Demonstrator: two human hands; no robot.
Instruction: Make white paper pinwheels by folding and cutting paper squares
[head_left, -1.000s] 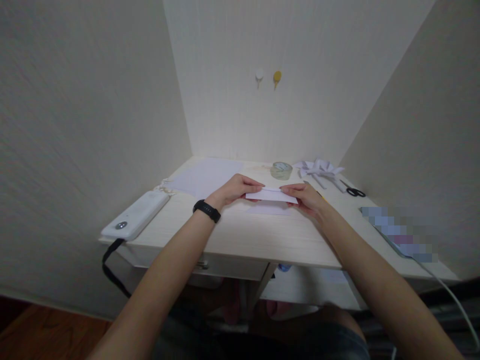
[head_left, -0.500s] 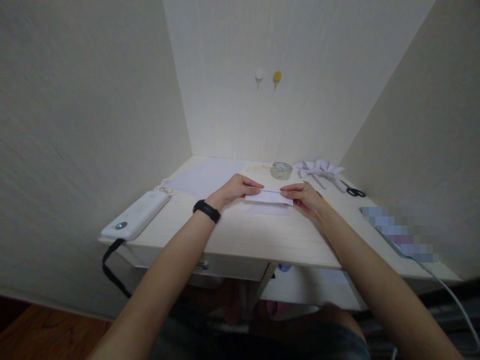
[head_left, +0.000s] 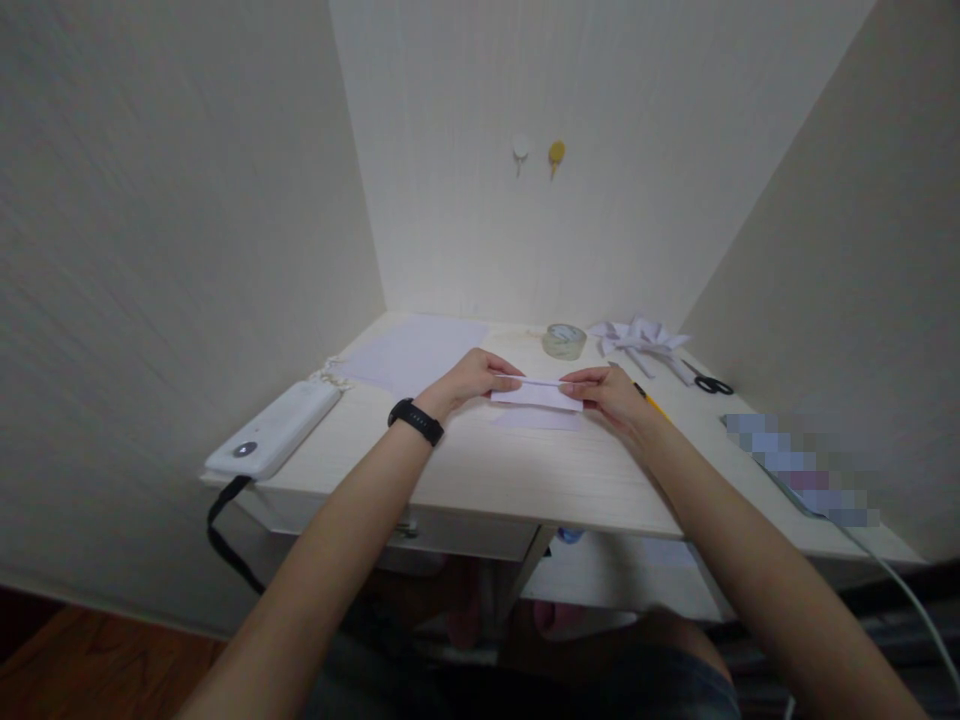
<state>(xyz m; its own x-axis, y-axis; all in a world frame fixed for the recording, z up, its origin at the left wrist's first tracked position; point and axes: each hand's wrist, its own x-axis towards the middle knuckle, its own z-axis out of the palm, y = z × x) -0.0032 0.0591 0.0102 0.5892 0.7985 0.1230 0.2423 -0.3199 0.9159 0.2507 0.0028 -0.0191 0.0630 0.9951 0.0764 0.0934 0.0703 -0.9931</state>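
Observation:
A small folded white paper (head_left: 537, 394) is held a little above the light wooden desk (head_left: 525, 470), near its middle. My left hand (head_left: 471, 380), with a black band on its wrist, pinches the paper's left end. My right hand (head_left: 609, 394) pinches the right end. The paper's top edge runs level between my fingertips, and its faint shadow lies on the desk just below it.
A white sheet (head_left: 414, 354) lies at the back left, a white device (head_left: 274, 430) with a black strap at the left edge. Behind are a tape roll (head_left: 564, 341), folded paper shapes (head_left: 639, 337), black scissors (head_left: 711, 383) and a yellow pencil (head_left: 651, 401). Walls enclose three sides.
The paper has been folded narrower and lowered slightly. My right hand has shifted a little left along it; my left hand has barely moved.

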